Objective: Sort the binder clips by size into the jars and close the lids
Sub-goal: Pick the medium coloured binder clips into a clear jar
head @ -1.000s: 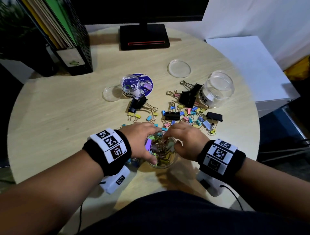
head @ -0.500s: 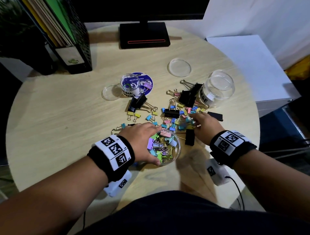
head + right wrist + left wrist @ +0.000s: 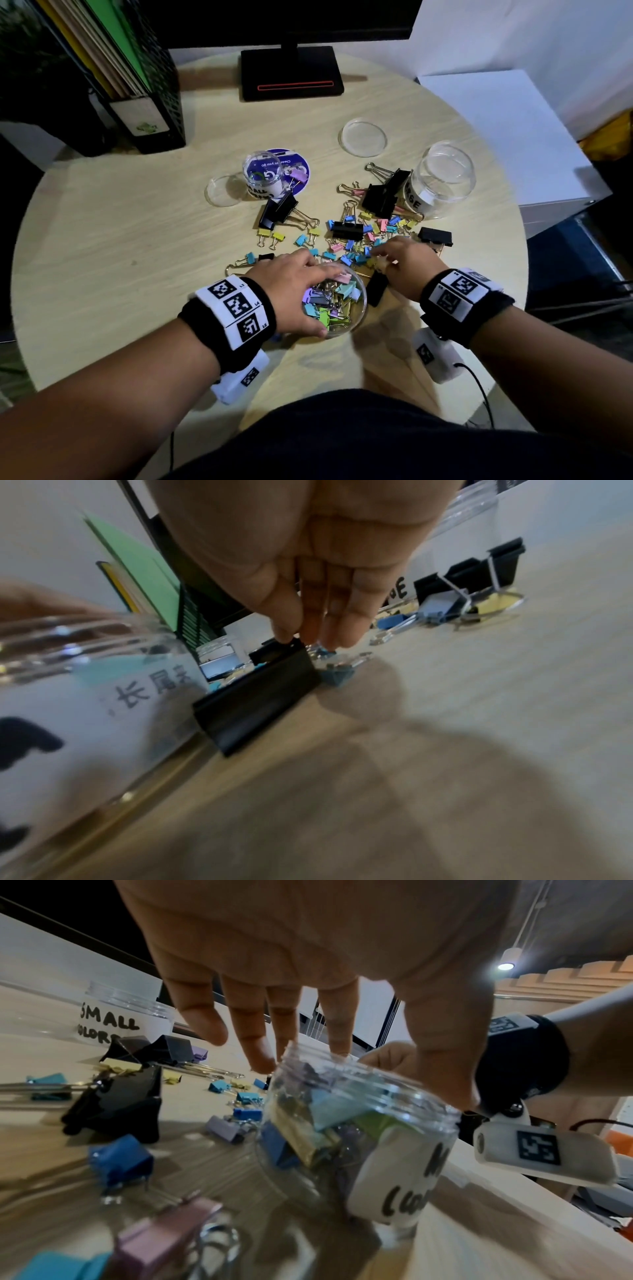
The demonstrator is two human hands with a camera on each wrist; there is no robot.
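Observation:
A clear jar (image 3: 356, 308), half full of pastel medium clips, stands at the near middle of the table. My left hand (image 3: 318, 298) grips its rim from above, fingers on the far edge and thumb on the near edge; the left wrist view shows the hand (image 3: 363, 1077) over this jar (image 3: 377, 1150). Just right of the jar, my right hand (image 3: 376, 258) reaches into the pile of small coloured clips (image 3: 356, 240). Its fingertips (image 3: 339, 639) are bunched together and point down beside a black clip (image 3: 260, 696). Whether they pinch a clip is hidden.
An open jar marked SMALL (image 3: 262, 174) stands at the back left and an empty one marked LARGE (image 3: 442, 185) at the back right. Two loose lids (image 3: 364, 137) (image 3: 224, 190) lie near them. Big black clips (image 3: 279, 212) lie among the pile. A monitor stand (image 3: 291, 72) and a file holder (image 3: 144, 102) stand behind.
My right hand has left the mouth of the medium jar and gone right and forward into the clip pile. The left hand has stayed on the jar's rim.

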